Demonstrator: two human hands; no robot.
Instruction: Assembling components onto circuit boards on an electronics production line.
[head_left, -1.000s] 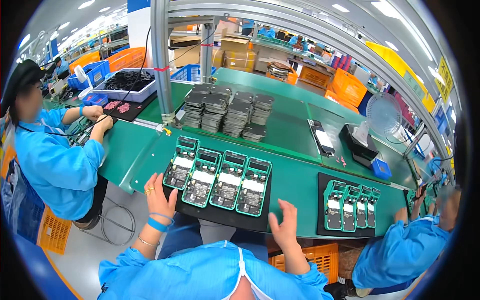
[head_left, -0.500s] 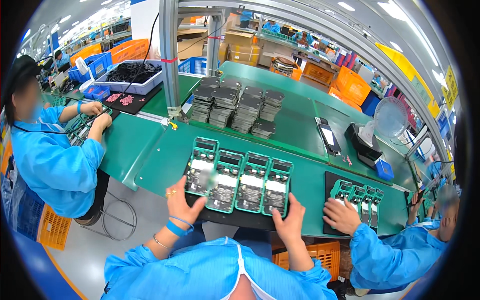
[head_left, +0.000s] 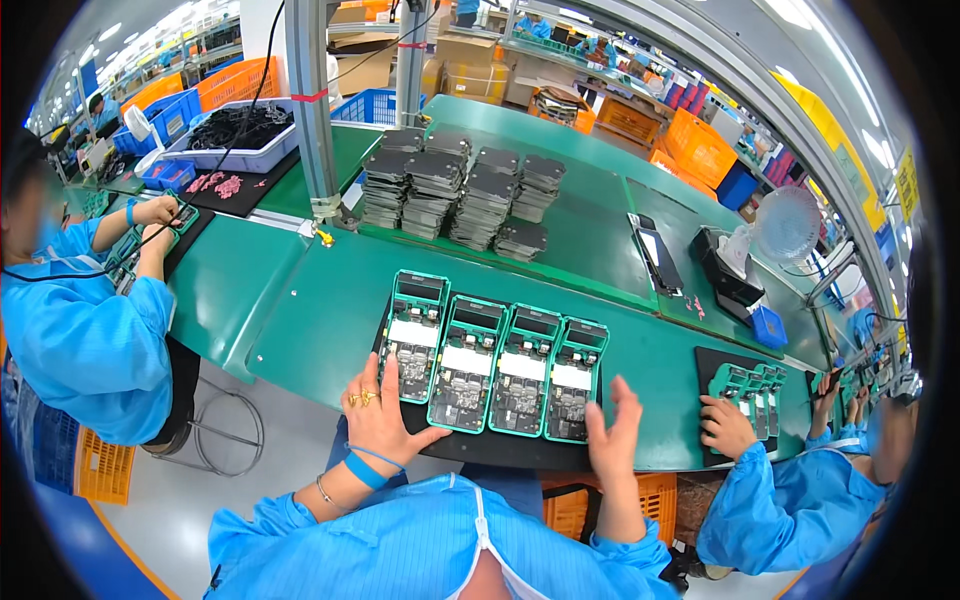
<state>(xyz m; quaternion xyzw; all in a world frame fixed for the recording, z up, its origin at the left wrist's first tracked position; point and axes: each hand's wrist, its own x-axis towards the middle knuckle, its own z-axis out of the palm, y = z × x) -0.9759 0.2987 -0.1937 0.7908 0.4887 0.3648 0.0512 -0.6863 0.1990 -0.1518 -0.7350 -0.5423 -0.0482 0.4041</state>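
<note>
Four green-framed circuit-board units: on your black mat | hands apart: left hand spread over leftmost, contact unclear; right hand spread beside rightmost | likely light, stiff, fragile; hold by the edges

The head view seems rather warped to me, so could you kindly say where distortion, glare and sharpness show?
Head view, lower part: the green workbench bows along its front edge; head view, upper right: a ceiling light glares white; head view, centre: the green-framed boards look fairly sharp.
</note>
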